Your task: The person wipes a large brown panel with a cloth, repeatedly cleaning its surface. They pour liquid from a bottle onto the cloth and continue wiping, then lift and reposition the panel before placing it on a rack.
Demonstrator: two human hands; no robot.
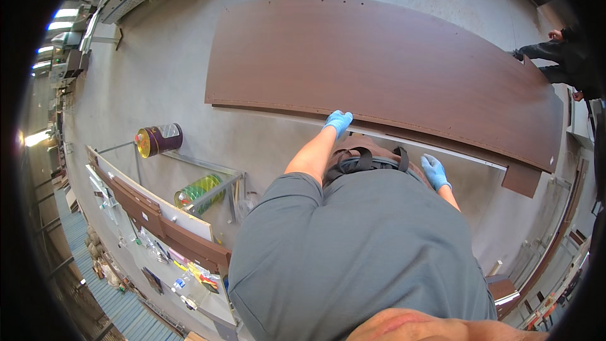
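Note:
In front of me a long dark brown panel [379, 63] lies flat, with a few small holes along its far edge. My left hand [339, 123], in a blue glove, is closed on the panel's near edge. My right hand [434, 170], gloved in blue too, hangs by my right hip, apart from the panel. Its fingers look stretched out, and nothing shows in them. Under the near edge runs a pale rail [467, 154], and a smaller brown board [521, 180] juts out below the panel's right end.
A person in dark clothes [549, 53] stands at the panel's right end. To my left are a purple drum [159, 139], a green drum [201, 191] and a metal frame [235, 180]. Behind them, a workbench [218, 303] holds tools and small items.

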